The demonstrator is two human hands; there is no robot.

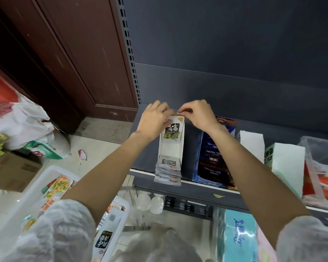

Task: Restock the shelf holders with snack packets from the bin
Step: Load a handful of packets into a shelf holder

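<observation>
A view from above, looking down along 2 bare forearms that reach forward to a dark grey shelf (146, 148). The left hand (153, 120) and the right hand (197, 114) meet at the top back edge of a white cardboard holder (171, 140) standing on the shelf; the fingers of both are curled and pinch something small and pale at that edge, though what exactly they pinch is too small to make out. The holder's back panel carries a dark label with Chinese characters and a large green 8. At its open front end, by the shelf's front lip, lies a stack of grey-white snack packets (168, 173), fanned and overhanging the edge. Just to the right stands a blue display box (210, 157) filled with dark packets, then 2 white cartons (284, 159) and a clear plastic bag (322, 167) with red contents. Down at lower left, near the person's left sleeve, a white plastic bin (36, 186) holds more snack packs with yellow and dark printing. A blue tissue pack (237, 237) sits at lower right, below the shelf.
</observation>
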